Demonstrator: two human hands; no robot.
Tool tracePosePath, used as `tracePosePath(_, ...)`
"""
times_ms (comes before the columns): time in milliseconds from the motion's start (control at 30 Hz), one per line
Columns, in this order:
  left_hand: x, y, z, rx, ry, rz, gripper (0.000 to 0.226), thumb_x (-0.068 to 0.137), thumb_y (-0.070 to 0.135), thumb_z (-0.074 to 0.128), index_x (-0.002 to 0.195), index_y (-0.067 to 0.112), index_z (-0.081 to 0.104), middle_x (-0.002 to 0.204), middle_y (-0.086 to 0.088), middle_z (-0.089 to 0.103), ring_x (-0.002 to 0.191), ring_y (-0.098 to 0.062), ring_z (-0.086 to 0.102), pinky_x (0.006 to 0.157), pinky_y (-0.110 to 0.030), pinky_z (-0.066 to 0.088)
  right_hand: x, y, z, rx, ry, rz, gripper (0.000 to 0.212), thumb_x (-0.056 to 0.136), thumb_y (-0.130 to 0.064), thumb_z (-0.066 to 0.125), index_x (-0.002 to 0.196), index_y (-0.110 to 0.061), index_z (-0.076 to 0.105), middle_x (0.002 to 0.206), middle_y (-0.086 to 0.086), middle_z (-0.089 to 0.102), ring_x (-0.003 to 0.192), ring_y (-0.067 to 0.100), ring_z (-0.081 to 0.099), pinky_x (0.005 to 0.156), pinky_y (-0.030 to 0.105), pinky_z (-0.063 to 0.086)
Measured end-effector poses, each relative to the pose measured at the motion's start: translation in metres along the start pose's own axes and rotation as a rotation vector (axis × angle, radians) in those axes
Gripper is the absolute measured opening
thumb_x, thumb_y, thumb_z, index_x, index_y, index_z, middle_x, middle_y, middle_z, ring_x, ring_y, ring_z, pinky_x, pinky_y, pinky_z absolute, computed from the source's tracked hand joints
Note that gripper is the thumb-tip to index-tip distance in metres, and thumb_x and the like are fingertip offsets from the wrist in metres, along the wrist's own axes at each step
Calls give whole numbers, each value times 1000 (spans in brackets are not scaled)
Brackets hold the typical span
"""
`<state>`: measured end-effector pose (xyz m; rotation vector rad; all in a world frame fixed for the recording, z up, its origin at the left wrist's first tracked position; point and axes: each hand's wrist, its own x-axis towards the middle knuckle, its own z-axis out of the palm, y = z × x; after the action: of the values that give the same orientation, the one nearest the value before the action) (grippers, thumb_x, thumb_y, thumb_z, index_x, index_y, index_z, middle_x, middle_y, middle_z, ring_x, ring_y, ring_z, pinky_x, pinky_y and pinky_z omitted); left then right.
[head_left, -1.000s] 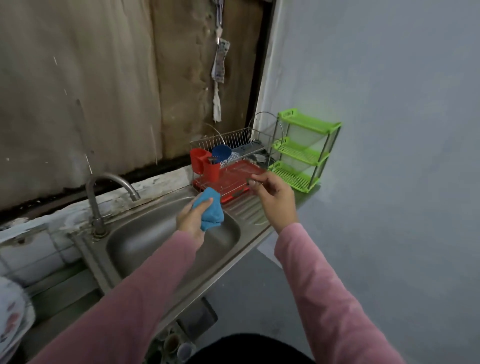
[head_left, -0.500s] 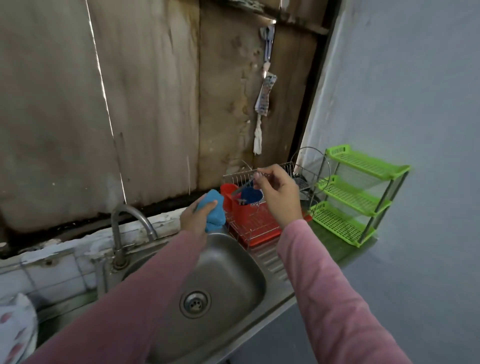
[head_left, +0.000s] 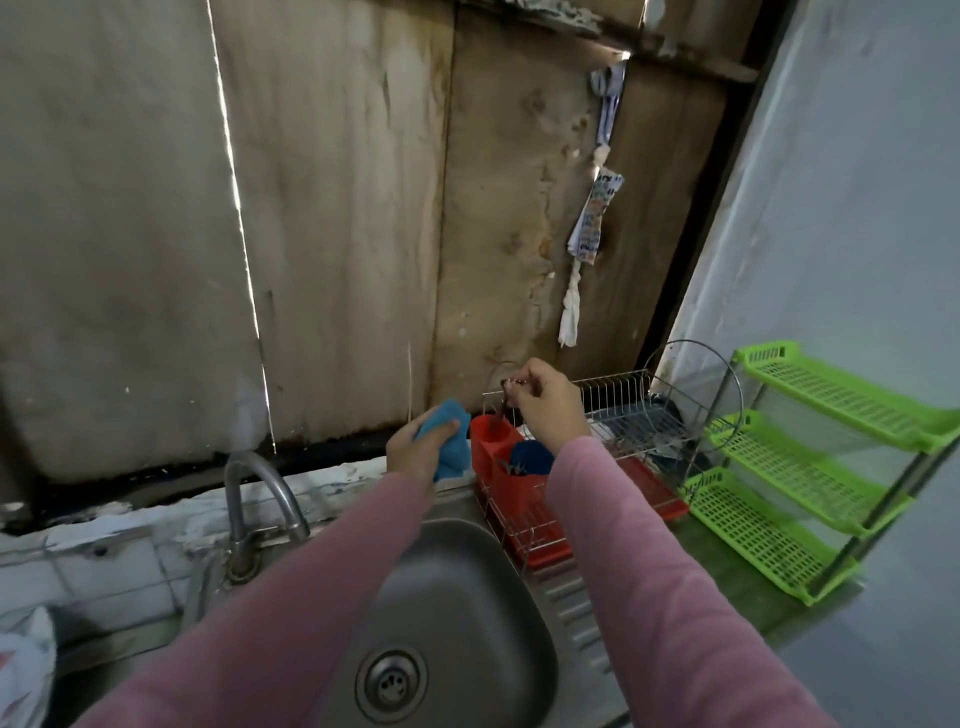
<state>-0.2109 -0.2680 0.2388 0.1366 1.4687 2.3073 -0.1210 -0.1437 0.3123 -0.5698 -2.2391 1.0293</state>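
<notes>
Above caddy (head_left: 488, 441), R hand (head_left: 545, 405) pinches utensil (head_left: 505, 406) — sachet (head_left: 592, 218) illegible

Sink (head_left: 467, 597): brushed steel with a dull sheen, scuffed; the tap (head_left: 260, 488) is the same metal but glossier. Blue cloth (head_left: 447, 436): soft, nubbly, matt; slim utensil (head_left: 501, 410): bare metal, bright at the top; cutlery holder (head_left: 485, 441): smooth red plastic; dish rack (head_left: 623, 395): thin shiny wire. Green shelf (head_left: 810, 389): glossy perforated plastic; wall boards (head_left: 337, 208): rough, stained, matt, wood-like sheet.
</notes>
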Motion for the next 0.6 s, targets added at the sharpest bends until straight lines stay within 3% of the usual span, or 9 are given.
tracePosePath(100,11,-8,4,4,40,11,41,86,5,71,126,5,63,115,-18,66,93,-24,64,68,-27,53,18,11,5,-90,-109,54,11,95,-11,63,85,-9,59,80,3,58,75,13,52,69,20,38)
tracePosePath(233,20,-18,5,-9,109,24,43,84,7,73,126,6,63,119,-19,66,99,-27,64,71,-30,54,35,20,11,-272,-309,121,11,94,-9,58,100,-3,64,105,14,63,96,27,58,76,27,40)
tracePosePath(333,22,-22,6,-24,140,24,42,85,9,73,126,9,64,117,-15,67,98,-24,65,73,-29,54,38,20,9,-353,-409,125,15,95,-1,52,96,-3,67,113,16,64,110,29,59,83,28,43)
tracePosePath(500,10,-26,1,-19,158,45,42,85,9,72,127,12,64,114,-12,69,97,-24,67,79,-32,56,34,15,1,-313,-425,82,17,93,0,51,106,-3,62,100,8,55,93,22,52,78,30,42)
tracePosePath(600,-4,-32,-11,-20,173,42,42,86,11,72,126,14,63,113,-12,70,98,-27,68,78,-34,57,23,10,1,-225,-337,-37,12,92,-1,49,92,-10,57,96,8,57,93,24,54,81,33,46)
